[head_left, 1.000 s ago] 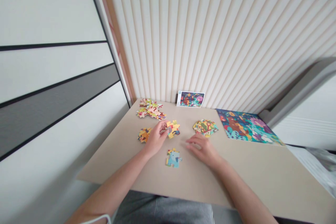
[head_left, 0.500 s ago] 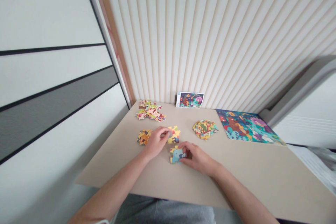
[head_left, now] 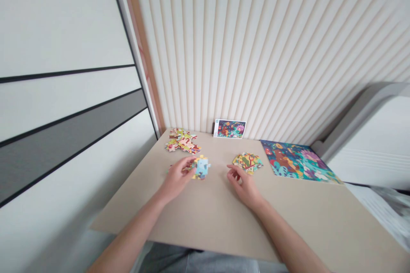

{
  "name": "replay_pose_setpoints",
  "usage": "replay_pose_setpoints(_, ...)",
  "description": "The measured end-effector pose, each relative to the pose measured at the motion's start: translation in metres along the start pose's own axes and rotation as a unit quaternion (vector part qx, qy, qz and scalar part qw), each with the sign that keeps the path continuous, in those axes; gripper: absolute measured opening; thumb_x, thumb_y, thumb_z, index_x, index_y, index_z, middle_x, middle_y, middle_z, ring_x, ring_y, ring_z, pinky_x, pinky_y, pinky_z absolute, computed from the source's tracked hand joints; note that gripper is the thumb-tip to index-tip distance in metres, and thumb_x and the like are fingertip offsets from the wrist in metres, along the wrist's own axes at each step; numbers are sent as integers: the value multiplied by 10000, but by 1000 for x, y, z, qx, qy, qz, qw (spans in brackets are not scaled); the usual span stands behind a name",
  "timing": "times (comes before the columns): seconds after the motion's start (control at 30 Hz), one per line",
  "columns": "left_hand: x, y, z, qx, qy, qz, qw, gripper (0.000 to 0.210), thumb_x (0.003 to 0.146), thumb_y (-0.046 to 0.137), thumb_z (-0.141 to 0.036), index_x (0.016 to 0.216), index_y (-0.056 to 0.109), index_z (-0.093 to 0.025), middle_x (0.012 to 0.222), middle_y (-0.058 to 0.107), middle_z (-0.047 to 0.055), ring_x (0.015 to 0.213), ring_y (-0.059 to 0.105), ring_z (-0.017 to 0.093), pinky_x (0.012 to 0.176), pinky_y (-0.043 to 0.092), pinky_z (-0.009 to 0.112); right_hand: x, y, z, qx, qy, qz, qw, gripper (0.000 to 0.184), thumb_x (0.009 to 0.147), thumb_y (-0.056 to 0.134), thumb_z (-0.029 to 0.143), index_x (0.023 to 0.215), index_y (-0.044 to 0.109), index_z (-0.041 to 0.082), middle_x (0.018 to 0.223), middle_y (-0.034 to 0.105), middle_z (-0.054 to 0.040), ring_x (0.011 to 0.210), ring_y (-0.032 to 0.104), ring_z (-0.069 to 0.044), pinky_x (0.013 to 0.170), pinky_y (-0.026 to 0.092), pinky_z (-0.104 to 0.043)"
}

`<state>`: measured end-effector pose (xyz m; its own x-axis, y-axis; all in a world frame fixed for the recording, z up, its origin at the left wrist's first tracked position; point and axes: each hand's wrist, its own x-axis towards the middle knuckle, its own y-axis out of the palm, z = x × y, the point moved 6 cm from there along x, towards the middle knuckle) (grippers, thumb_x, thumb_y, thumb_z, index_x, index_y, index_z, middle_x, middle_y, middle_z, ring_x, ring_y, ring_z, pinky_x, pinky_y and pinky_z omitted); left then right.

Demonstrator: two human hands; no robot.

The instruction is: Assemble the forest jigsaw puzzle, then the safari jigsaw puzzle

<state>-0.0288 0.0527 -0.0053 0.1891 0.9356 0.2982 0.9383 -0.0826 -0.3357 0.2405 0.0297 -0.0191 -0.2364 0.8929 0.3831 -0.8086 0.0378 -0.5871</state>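
Observation:
My left hand (head_left: 178,175) is closed on a light-blue jigsaw piece (head_left: 201,165), gripping its left side. Yellow jigsaw parts show under and beside that piece; I cannot tell whether they are held with it. Behind the left fingers a small pile of pieces is almost wholly hidden. To the right, my right hand (head_left: 244,187) holds nothing, its forefinger stretched out and the other fingers loosely bent. Its fingertips are nearest to a pile of yellow, green and red jigsaw pieces (head_left: 248,162).
Another heap of jigsaw pieces (head_left: 182,141) lies at the back left of the beige table (head_left: 205,217). A small picture card (head_left: 229,129) leans on the ribbed wall. At the right lies an assembled-looking colourful picture (head_left: 297,160).
The light-blue piece has passed from my right hand to my left, up and leftward over where the yellow piece lay. My right hand has let go and moved right toward the pile.

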Motion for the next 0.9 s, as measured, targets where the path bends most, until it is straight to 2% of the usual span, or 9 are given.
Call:
replay_pose_setpoints(0.1, -6, -50, 13, 95, 1, -98, 991, 608, 937, 547, -366, 1509, 399, -222, 1176, 680, 83, 1029, 678, 231, 905, 564, 383, 4, -24, -8, -71, -20, -74, 995, 269, 1007, 477, 351, 1175, 649, 231, 1048, 703, -80, 958, 640, -220, 884, 509, -369)
replay_pose_setpoints(0.17, -10, -68, 26, 221, 27, -129, 966, 518, 937, 508, -347, 1434, 505, -205, 1205, 669, 105, 1107, 645, 262, 1022, 497, 443, 6, -41, -21, -137, -9, -121, 983, 299, 1003, 474, 377, 1183, 661, 227, 1161, 688, -111, 1102, 616, -263, 1005, 463, -438)
replay_pose_setpoints(0.27, -14, -69, 53, 336, 36, -98, 936, 427, 941, 468, -367, 1302, 606, -185, 1229, 649, 130, 1161, 603, 302, 1062, 453, 493, 7, -64, -51, -236, 70, -165, 955, 467, 981, 495, 471, 1366, 586, 221, 1381, 578, -159, 1296, 511, -324, 1099, 375, -521)
replay_pose_setpoints(0.4, -14, -63, 74, 371, 13, -82, 925, 399, 977, 416, -407, 1252, 606, -188, 1237, 651, 122, 1158, 605, 298, 1052, 458, 488, 8, -77, -86, -283, 172, -148, 932, 636, 960, 486, 585, 1480, 499, 218, 1518, 444, -191, 1414, 391, -368, 1131, 306, -562)
replay_pose_setpoints(0.47, -14, -64, 70, 371, 16, -100, 923, 403, 986, 410, -427, 1258, 592, -192, 1222, 656, 122, 1156, 608, 299, 1050, 461, 483, 11, -77, -94, -278, 186, -125, 934, 630, 965, 468, 600, 1475, 510, 232, 1496, 475, -183, 1414, 398, -357, 1139, 297, -550)
replay_pose_setpoints(0.57, -15, -62, 43, 375, 56, -141, 914, 427, 980, 445, -448, 1291, 575, -186, 1276, 618, 152, 1230, 564, 323, 1096, 421, 506, 17, -69, -90, -263, 162, -87, 947, 552, 975, 461, 593, 1399, 588, 264, 1413, 564, -144, 1367, 462, -321, 1150, 290, -523)
replay_pose_setpoints(0.67, -15, -33, 5, 355, 131, -99, 920, 430, 977, 487, -421, 1349, 549, -214, 1389, 543, 152, 1327, 493, 318, 1144, 380, 503, 21, -55, -74, -230, 109, -47, 966, 526, 972, 481, 587, 1364, 617, 263, 1383, 584, -125, 1325, 503, -292, 1134, 333, -481)
replay_pose_setpoints(0.77, -11, 22, -22, 332, 164, 12, 929, 532, 976, 513, -398, 1484, 438, -262, 1481, 477, 140, 1391, 436, 315, 1156, 363, 515, 21, -41, -56, -187, 64, -26, 980, 502, 994, 456, 567, 1332, 636, 244, 1329, 613, -117, 1258, 552, -264, 1089, 397, -438)
replay_pose_setpoints(0.9, 4, 100, -28, 325, 169, 147, 919, 903, 808, 717, -586, 1570, 307, -326, 1638, 245, 155, 1480, 266, 433, 1165, 280, 628, 19, -35, -48, -169, 43, -34, 984, 475, 1050, 351, 488, 1351, 621, 238, 1301, 639, -112, 1231, 571, -243, 1074, 417, -435)
